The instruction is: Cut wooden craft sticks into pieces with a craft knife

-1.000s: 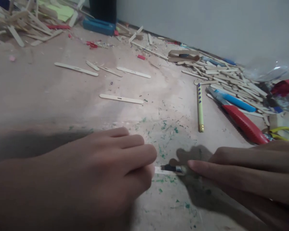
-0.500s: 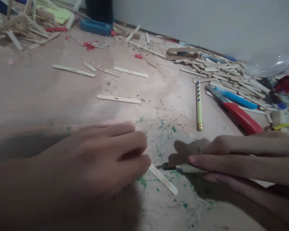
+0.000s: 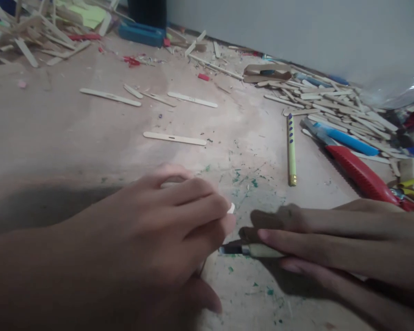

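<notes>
My left hand is closed over a wooden craft stick; only a pale rounded end pokes out past the fingertips, and the rest is hidden. My right hand grips a small carving chisel with a pale wooden handle, held low over the table. Its flat metal blade points left, close to my left fingertips; I cannot tell whether it touches them or the stick. Beyond my hands lies a craft stick with a dark slot in its middle.
A yellow-green pencil, a red utility knife and a blue cutter lie at right, before a pile of craft sticks. Further back are a blue box-like object and more sticks. Green shavings dot the table.
The craft stick in my left hand has turned, and its free end now shows above the fingertips instead of down to the right. The chisel has shifted left, nearer my left hand.
</notes>
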A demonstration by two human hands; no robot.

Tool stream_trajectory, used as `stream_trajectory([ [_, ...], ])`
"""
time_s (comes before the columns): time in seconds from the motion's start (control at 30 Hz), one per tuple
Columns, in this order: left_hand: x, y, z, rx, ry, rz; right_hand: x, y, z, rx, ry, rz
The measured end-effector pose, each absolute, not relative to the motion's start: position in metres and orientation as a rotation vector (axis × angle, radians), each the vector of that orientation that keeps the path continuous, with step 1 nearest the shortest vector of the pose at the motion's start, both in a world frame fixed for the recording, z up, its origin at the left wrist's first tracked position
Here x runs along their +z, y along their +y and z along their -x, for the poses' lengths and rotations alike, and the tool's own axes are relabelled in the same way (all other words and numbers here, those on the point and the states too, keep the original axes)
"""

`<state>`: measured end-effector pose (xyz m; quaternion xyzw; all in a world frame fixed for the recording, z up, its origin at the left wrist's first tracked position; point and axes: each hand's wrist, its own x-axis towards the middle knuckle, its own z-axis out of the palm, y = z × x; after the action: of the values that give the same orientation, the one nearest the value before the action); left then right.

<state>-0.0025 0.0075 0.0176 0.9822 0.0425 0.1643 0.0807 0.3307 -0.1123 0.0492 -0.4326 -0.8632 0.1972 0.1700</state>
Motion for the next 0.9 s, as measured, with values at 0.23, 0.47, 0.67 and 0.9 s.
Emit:
stream_trajectory([
  [0.23, 0.018, 0.012, 0.007, 0.336, 0.12, -2.788, 0.037, -0.125, -0.35, 0.391, -2.43, 1.176],
  [0.47, 0.017, 0.009, 0.007, 0.26, 0.173, -2.731, 0.02, -0.127, -0.348, 0.401, -2.44, 1.171],
  [0.67, 0.02, 0.008, 0.005, 0.251, 0.177, -2.761, 0.017, -0.122, -0.346, 0.395, -2.44, 1.159],
  [0.9, 0.022, 0.009, 0.007, 0.253, 0.186, -2.737, 0.021, -0.126, -0.344, 0.396, -2.455, 1.158],
])
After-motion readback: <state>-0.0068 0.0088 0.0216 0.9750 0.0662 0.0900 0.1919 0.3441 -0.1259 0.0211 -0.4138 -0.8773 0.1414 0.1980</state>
